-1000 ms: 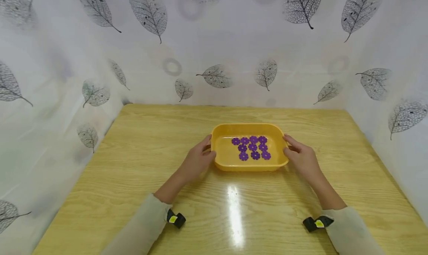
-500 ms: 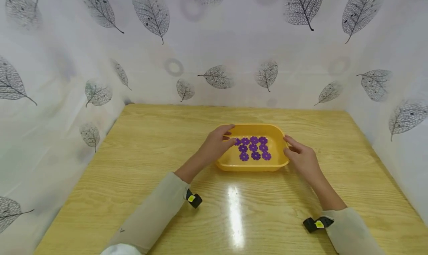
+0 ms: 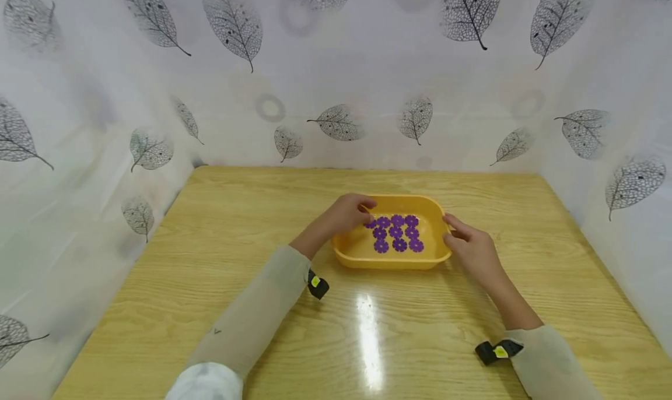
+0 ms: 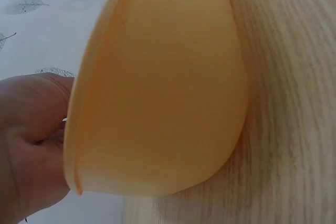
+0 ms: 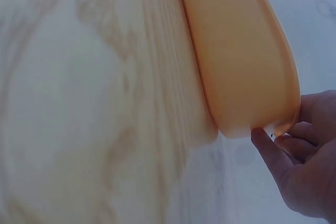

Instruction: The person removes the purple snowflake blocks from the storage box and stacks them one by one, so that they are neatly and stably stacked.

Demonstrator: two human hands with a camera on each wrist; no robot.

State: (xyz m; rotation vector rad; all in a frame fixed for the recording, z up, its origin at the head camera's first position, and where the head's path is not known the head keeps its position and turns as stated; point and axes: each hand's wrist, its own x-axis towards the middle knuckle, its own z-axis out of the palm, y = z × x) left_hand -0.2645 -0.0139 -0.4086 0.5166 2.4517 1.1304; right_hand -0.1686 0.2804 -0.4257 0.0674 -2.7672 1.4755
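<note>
A yellow plastic tray (image 3: 391, 264) sits on the table, with several purple flower-shaped discs (image 3: 396, 232) laid in rows on its floor. My left hand (image 3: 343, 213) reaches over the tray's left rim. Its thumb and forefinger are apart, close to the leftmost purple disc (image 3: 370, 224), which the thumb tip partly covers. In the left wrist view, the tray's outer wall (image 4: 163, 87) hides that hand's fingertips. At the other end, my right hand (image 3: 475, 251) holds the tray's right rim. The right wrist view shows its thumb and fingers (image 5: 270, 153) on the tray's end.
The wooden table (image 3: 252, 213) carries a bright light reflection in front of the tray. A pale leaf-patterned curtain (image 3: 336, 67) stands along the back and both sides. Black wrist cameras (image 3: 318, 284) are strapped over the sleeves.
My left hand has let go of the tray's left rim and moved right, over the tray to the leftmost disc. The right hand keeps its hold, and the tray stays in place.
</note>
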